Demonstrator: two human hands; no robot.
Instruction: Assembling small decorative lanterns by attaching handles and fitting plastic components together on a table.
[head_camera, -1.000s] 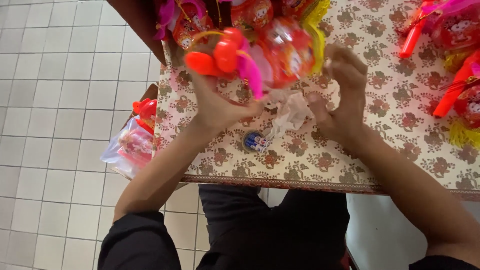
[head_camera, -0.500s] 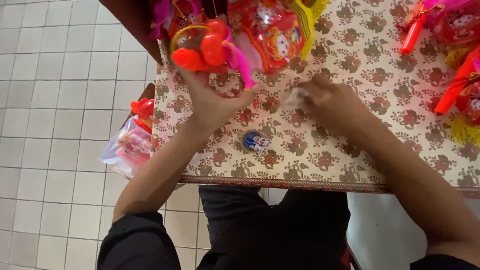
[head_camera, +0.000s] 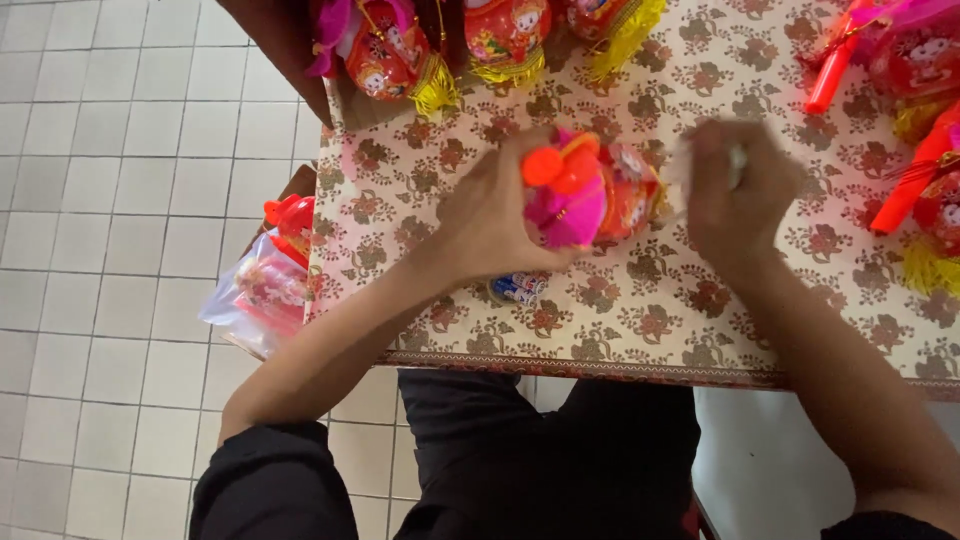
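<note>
A tabletop covered in a cream cloth with a brown flower pattern fills the upper right; white square floor tiles spread to the left. Near the middle of the tabletop the left hand has its fingers wrapped around a red and pink toy lantern. Just beside it the right hand is blurred, fingers curled on something small and pale. More lanterns line the far edge. A clear bag hangs off the left edge.

near table edge bare – far edge blocked | lanterns crowd it
</note>
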